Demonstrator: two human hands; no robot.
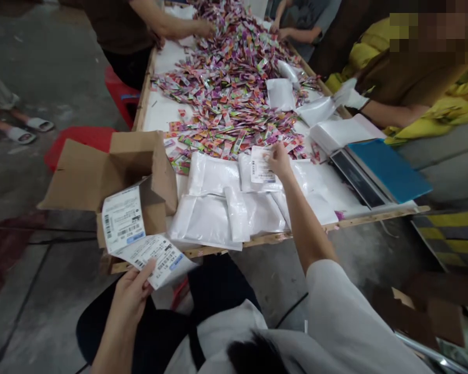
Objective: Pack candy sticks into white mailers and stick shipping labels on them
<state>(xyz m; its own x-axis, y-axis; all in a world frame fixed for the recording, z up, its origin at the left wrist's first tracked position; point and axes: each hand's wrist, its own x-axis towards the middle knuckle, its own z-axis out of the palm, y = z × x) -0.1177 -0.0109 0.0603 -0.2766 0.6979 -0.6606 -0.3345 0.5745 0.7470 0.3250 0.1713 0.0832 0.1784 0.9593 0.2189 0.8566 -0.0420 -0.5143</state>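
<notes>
My left hand (pixel 134 288) pinches a strip of printed shipping labels (pixel 161 259) low at the left. The strip runs up over the edge of an open cardboard box (pixel 166 182), where another label (pixel 122 218) of it hangs. Out over the table, my right hand (pixel 278 160) has its fingers closed at the right edge of a single shipping label (pixel 260 165). That label lies against a white padded mailer (pixel 245 182). Several more white mailers (pixel 208 221) lie side by side along the near table edge, some overlapping.
A large heap of small colourful sachets (pixel 234 78) covers the table's far part. At right are a blue folder (pixel 390 169) and a dark flat device (pixel 356 179). Co-workers' hands reach in at the far side; a gloved hand (pixel 353 96) touches a white mailer. Red stools (pixel 81 143) stand left.
</notes>
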